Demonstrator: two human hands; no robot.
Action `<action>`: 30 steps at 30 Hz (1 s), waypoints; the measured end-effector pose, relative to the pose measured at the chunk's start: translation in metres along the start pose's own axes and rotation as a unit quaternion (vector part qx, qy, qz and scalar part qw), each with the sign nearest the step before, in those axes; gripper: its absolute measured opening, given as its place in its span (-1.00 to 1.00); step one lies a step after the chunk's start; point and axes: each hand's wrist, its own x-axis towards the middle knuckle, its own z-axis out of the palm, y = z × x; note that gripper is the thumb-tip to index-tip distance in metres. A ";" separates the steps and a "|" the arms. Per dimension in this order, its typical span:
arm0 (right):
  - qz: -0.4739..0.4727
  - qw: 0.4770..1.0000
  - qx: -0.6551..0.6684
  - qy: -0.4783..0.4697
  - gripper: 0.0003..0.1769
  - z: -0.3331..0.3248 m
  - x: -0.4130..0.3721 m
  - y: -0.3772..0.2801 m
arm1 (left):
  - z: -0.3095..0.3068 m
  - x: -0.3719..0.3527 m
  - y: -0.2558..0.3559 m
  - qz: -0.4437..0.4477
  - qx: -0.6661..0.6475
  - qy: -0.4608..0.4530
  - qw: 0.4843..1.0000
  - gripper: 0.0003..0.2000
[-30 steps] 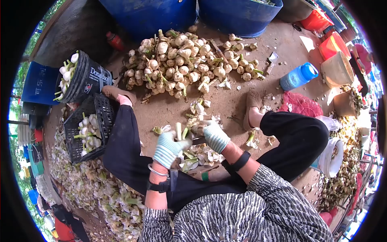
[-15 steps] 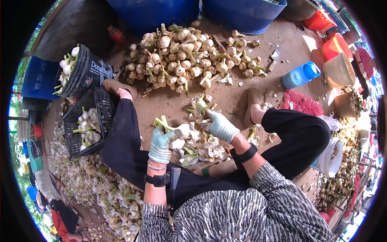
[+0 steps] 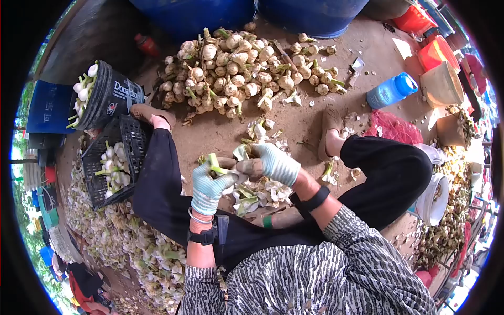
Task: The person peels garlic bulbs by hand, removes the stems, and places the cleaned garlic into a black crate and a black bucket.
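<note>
My left hand, in a striped glove, is closed around a garlic bulb with a short green stem sticking up past the thumb. Gloved alike but with brown fingertips, my right hand pinches at the same bulb from the right, so its fingers cover most of it. A pale green strip of garlic skin shows beside the right fingertips. Under both hands, between my legs, lies a heap of peeled skins and leaves.
Ahead is a large pile of unpeeled garlic, before blue tubs. At left, a black crate and a black bucket hold cleaned bulbs. To the right are a blue bottle, a knife and red netting.
My right hand has moved left from the skins onto the bulb in my left hand. The left hand has shifted slightly, and the bulb is now mostly covered by fingers.
</note>
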 end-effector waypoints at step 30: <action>-0.110 0.953 -0.259 0.117 -0.71 0.015 -0.008 -0.003 | 0.012 0.000 0.011 0.060 0.121 0.095 0.986 -0.86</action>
